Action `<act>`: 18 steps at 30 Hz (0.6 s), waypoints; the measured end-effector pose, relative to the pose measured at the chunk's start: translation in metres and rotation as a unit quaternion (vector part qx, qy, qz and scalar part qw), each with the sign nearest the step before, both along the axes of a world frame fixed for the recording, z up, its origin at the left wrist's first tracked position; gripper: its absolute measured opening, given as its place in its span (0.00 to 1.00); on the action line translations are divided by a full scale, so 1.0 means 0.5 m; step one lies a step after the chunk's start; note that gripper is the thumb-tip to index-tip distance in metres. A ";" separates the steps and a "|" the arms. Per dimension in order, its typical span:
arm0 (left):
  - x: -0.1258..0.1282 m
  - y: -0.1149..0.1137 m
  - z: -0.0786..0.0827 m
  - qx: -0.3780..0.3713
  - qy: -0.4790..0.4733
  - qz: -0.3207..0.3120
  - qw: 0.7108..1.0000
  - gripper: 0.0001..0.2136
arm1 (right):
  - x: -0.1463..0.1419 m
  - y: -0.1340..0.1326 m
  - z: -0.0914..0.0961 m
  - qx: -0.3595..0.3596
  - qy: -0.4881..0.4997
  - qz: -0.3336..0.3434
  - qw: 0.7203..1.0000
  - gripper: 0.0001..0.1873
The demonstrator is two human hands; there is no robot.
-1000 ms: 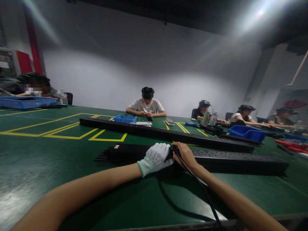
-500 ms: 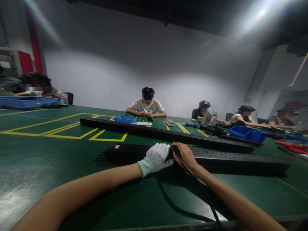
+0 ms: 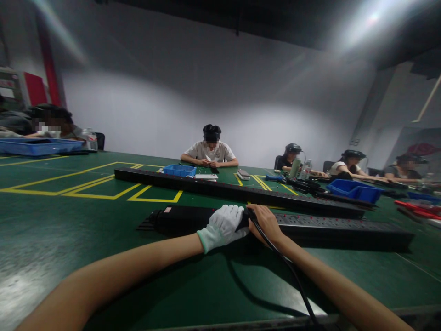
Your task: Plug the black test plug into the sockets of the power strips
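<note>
Before me lies a long black power strip (image 3: 344,227) with a row of sockets and small red marks along its top. My left hand (image 3: 225,225), in a white glove with a green cuff, is closed around its middle. Right beside it, my bare right hand (image 3: 265,223) grips the end of a black cable (image 3: 291,266), pressed against the strip's top. The cable end, likely a plug, is mostly hidden by my fingers. From there the cable runs down past my right wrist to the table's near edge.
A second long black power strip (image 3: 193,184) lies behind the first. Beyond it are a small blue tray (image 3: 179,170), a blue bin (image 3: 354,191) and red-handled items (image 3: 416,210). A co-worker (image 3: 211,151) sits opposite; others sit left and right. Yellow tape marks the green table (image 3: 86,220).
</note>
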State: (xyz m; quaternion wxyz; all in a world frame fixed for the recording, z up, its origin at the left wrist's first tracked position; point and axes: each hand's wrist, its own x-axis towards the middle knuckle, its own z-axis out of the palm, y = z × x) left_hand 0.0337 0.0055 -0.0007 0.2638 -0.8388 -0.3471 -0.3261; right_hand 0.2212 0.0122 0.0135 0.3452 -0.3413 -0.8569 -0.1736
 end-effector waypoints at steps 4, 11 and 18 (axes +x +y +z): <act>0.000 -0.001 0.000 0.000 0.006 0.006 1.000 0.19 | -0.001 0.002 -0.001 0.001 0.002 -0.003 1.000 0.18; 0.000 -0.004 0.003 -0.006 0.015 0.009 1.000 0.21 | 0.003 0.010 -0.006 -0.005 0.014 -0.006 1.000 0.18; -0.001 -0.005 0.006 -0.013 0.015 0.006 1.000 0.20 | 0.002 0.007 -0.004 -0.014 0.019 -0.009 1.000 0.16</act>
